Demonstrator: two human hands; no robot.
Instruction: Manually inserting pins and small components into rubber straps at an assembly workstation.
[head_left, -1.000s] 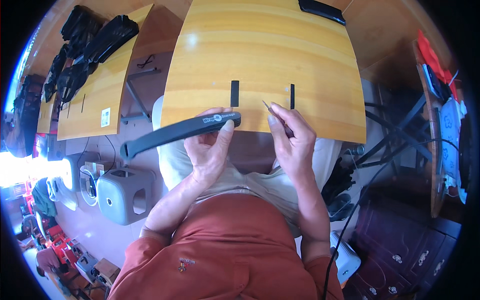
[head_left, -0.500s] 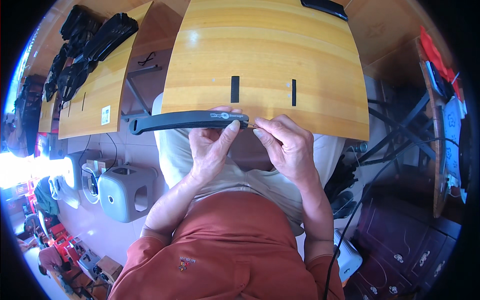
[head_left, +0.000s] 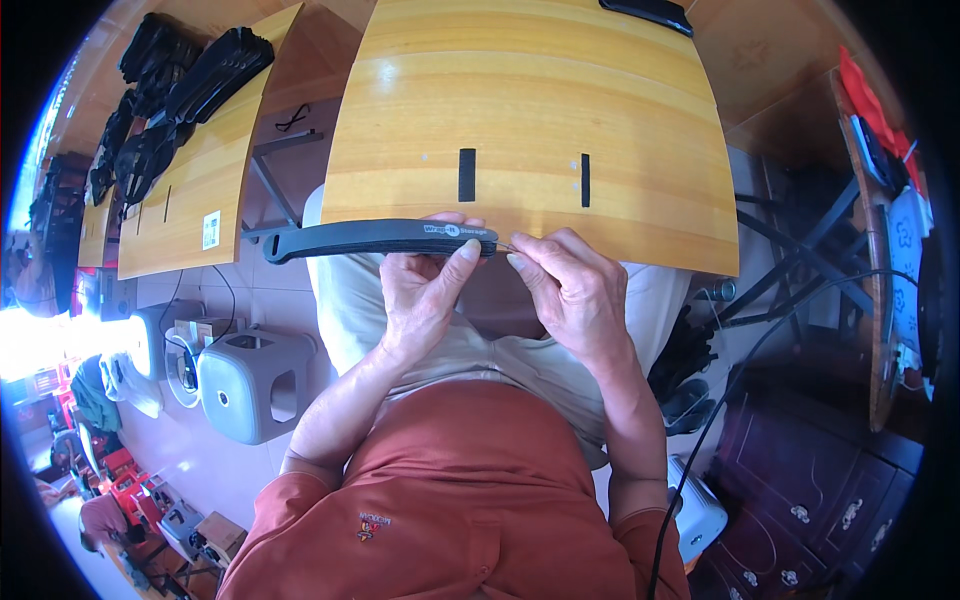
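While the left hand (head_left: 420, 305) pinches a bundle of black straps (head_left: 350, 238) at the table's (head_left: 400, 110) near edge, its thumb covering part of the right end, the right hand (head_left: 578, 290) closes thumb and forefinger on a thin tool (head_left: 504, 247) meeting that end. Around, left to right: grey stool (head_left: 240, 392) on the floor, two black strips (head_left: 467, 175) on the table, black bundle (head_left: 650, 16) at its far right corner.

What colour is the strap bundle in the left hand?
The strap bundle is black with pale print, best seen in head view.
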